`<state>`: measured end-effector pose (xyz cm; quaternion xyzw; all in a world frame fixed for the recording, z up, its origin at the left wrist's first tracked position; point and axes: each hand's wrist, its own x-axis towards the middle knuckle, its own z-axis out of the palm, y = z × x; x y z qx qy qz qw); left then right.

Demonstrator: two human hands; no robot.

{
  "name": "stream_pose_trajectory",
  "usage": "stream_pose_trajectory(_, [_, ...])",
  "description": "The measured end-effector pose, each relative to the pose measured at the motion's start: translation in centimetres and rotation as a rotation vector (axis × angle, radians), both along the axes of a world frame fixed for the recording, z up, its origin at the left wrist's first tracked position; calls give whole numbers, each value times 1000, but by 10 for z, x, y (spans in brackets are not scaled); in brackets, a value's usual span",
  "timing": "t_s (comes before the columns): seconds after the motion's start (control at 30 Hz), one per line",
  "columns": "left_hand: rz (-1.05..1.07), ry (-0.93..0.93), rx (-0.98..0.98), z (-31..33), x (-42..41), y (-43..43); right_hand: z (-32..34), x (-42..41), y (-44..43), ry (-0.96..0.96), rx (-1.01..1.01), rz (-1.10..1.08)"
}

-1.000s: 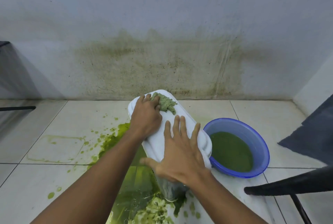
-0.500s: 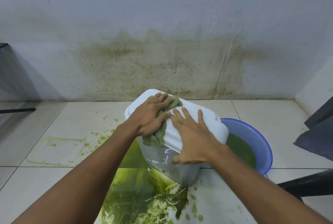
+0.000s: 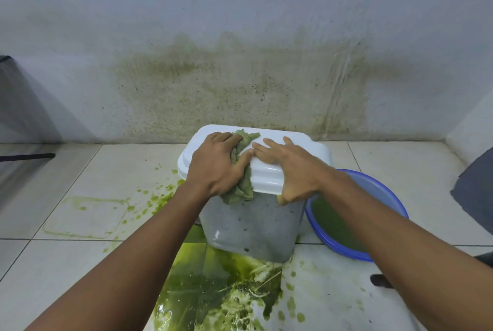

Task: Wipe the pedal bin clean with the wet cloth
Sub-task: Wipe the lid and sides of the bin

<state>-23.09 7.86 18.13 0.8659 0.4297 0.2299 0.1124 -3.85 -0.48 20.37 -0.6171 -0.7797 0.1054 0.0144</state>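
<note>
Standing upright, speckled grey pedal bin (image 3: 253, 226), wet cloth (image 3: 241, 189) on lid (image 3: 296, 153)

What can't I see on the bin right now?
Head view only:
- pedal: not in sight; the bin shows only its near side.
- lid surface under the left hand, cloth and right hand: covered.
- bin's wall-facing side: hidden by the bin itself.
- blue basin: near part behind the right forearm.
- dark object: cut off by the right edge.
</note>
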Motion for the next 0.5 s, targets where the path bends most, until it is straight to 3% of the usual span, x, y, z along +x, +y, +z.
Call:
stream_pose_trajectory(0.13, [66, -5, 53, 1, 9, 18, -1, 16, 20, 53, 55, -75])
stream_pose_trajectory(0.27, [136, -56, 58, -1, 20, 40, -9, 19, 45, 131, 138, -321])
stream_pose_trajectory(0.5, [160, -60, 98, -1, 33, 77, -7, 31, 85, 193, 116, -361])
